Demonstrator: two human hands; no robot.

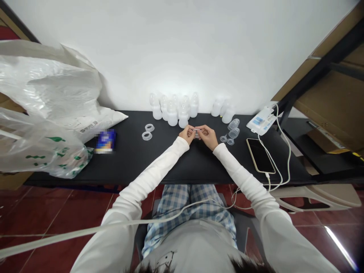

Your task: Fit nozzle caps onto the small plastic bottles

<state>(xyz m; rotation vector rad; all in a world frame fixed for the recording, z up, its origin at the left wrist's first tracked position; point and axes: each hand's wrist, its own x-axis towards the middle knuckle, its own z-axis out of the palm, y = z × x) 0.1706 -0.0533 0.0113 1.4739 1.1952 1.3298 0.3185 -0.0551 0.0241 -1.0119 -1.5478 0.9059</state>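
Note:
My left hand (pixel 187 134) and my right hand (pixel 207 135) meet over the middle of the black table, pinching a small whitish bottle collar ring (pixel 196 131) between them. Fingers cover most of it, so whether a teat sits inside I cannot tell. Just behind the hands stand several white baby bottles (pixel 172 115) with clear domed caps. Two more collar rings (pixel 147 135) lie to the left. On the right are two clear caps (pixel 233 132) and two small translucent teats (pixel 230 141). Farther back, a few bottles without caps (pixel 228 115) stand by the wall.
At the left are a large white plastic bag (pixel 51 83), a clear bag with green print (pixel 57 151) and a blue packet (pixel 105 141). A phone (pixel 260 155) on a white cable and a white-blue package (pixel 261 120) lie at the right. The cable crosses my lap.

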